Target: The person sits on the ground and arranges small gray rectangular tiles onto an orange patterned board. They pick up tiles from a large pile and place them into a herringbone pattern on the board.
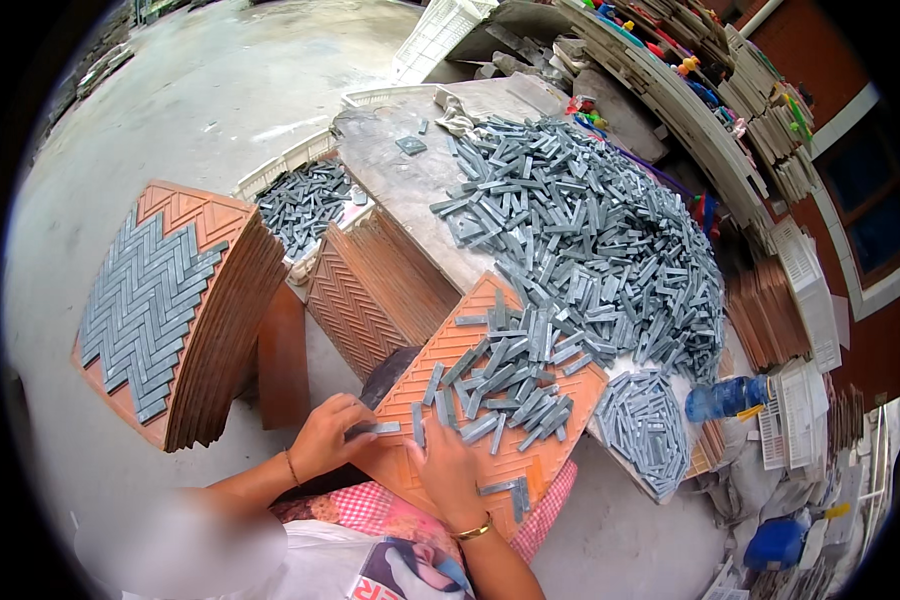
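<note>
An orange tray (392,462) with herringbone grooves lies tilted across my lap, with a loose heap of grey stone strips (510,372) on its upper part. My left hand (325,440), at the tray's left edge, pinches one grey strip (375,428) that points right. Over the middle of the tray, my right hand (448,478) has its thumb and fingers closed about an upright grey strip (418,424) beside the heap. Close to my right wrist, a few strips (518,494) sit in the grooves at the tray's lower right corner.
A large pile of grey strips (590,230) covers much of the table (390,150) ahead. At left stands a stack of trays (225,350), its top one filled with strips (150,300). More trays (390,280) lean near the table. A blue bottle (720,398) lies at right.
</note>
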A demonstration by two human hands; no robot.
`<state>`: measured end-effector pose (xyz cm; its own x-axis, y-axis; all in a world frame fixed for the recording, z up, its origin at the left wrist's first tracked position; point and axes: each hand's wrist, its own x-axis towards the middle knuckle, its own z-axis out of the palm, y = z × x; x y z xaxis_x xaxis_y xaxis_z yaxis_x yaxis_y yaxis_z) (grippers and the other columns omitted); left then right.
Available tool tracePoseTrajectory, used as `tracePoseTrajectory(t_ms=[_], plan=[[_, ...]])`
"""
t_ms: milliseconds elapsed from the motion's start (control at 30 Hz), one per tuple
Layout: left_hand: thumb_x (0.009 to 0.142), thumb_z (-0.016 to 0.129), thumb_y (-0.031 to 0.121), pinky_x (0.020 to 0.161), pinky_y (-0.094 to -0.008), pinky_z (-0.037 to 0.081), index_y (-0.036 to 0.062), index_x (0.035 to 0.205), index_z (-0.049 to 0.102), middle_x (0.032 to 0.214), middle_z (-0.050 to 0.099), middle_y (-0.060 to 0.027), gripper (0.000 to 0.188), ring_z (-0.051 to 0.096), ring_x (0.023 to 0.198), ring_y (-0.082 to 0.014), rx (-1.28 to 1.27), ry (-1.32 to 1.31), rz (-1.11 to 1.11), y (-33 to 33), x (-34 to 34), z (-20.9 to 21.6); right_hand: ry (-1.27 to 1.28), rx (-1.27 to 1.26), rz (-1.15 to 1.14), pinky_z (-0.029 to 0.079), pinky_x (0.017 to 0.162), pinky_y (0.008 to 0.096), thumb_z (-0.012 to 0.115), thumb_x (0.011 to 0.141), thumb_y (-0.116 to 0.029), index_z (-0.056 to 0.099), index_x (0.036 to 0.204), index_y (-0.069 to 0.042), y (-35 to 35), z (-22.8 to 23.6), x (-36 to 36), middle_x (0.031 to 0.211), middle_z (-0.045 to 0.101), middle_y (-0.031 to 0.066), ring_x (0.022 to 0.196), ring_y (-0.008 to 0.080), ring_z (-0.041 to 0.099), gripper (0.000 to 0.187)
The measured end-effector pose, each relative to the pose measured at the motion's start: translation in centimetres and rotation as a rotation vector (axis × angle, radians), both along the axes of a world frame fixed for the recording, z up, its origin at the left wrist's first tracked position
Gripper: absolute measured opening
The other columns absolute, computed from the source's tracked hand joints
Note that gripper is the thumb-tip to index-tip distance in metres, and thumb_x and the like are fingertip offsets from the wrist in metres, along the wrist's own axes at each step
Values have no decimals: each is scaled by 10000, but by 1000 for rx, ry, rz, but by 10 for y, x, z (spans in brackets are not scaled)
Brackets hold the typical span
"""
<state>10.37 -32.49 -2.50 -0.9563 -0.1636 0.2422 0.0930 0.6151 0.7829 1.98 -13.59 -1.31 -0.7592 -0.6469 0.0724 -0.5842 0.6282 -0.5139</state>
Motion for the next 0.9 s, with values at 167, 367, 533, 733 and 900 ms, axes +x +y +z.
tracePoseTrajectory(t_ms=[167,367,533,733,900], plan=[[722,734,77,730,-379,474,53,879,627,844,593,-100,191,571,819,-297,30,10,28,-4,4,0,-250,-80,-160,520,649,351,677,817,-117,613,994,-5,-3,-6,-5,832,665,146,745,275,661,218],[726,726,80,740,-383,475,53,877,624,864,598,-101,184,571,835,-306,47,24,21,-5,3,-5,-394,-164,-192,530,666,311,646,821,-71,623,963,5,15,0,-6,838,689,151,723,227,687,162],[724,730,83,752,-387,480,52,887,632,876,602,-104,193,576,852,-307,91,22,6,-1,2,-3,-143,-32,-77,514,632,367,670,800,-76,625,932,-18,10,-3,1,799,646,124,699,295,650,151],[727,733,91,751,-386,483,51,890,634,879,603,-107,195,581,849,-306,71,-13,24,-6,4,-5,9,25,-24,491,655,424,703,772,-82,610,1018,-45,-1,11,-4,846,600,135,778,350,608,265],[729,733,95,742,-381,485,51,890,634,874,605,-106,194,581,839,-307,68,10,27,-5,5,-5,-86,3,126,484,714,440,680,794,-84,569,1076,-41,-1,11,-23,931,565,158,874,367,590,306]])
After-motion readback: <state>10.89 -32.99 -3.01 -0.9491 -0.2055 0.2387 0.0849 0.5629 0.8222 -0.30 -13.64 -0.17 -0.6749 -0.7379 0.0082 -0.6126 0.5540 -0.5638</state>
